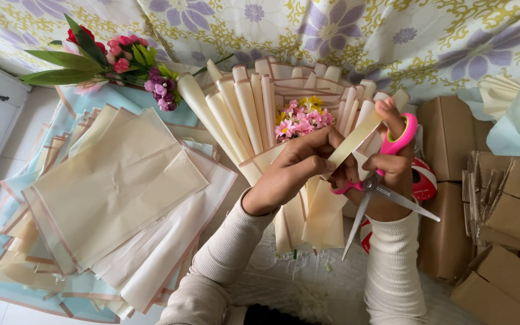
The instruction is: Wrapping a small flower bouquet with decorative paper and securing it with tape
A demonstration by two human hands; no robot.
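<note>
My left hand (293, 171) grips a bouquet (254, 114) wrapped in rolled cream paper cones, with small pink and yellow flowers (301, 119) in its middle. Its fingers pinch a cream paper strip (356, 139) that runs up to the right. My right hand (392, 171) holds pink-handled scissors (386, 180), thumb through one loop, with the metal blades apart and pointing down toward me.
A spread stack of cream wrapping sheets (112, 186) lies at left over pale blue paper. Loose red, pink and purple flowers (121, 63) lie at the upper left. Brown cardboard boxes (501, 210) stand at right. A floral cloth (344, 30) hangs behind.
</note>
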